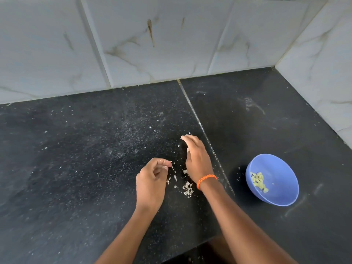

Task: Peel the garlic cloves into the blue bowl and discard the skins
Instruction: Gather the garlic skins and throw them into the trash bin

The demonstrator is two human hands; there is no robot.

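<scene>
On the counter (76, 149): two hands (150, 180), one blue bowl (282, 195).

blue bowl (274, 195) sits upright on the right, peeled cloves (258, 181) inside; papery skins (187, 188) scattered well left of it

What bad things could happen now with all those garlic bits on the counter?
1. The garlic skins lie loose near the counter's front edge, so a careless sweep by the right hand could push some onto the floor.
2. The left hand pinches only a tiny flake, which could easily slip out.
3. The blue bowl sits just beside the right forearm; a bump might tip out the peeled cloves.
</scene>
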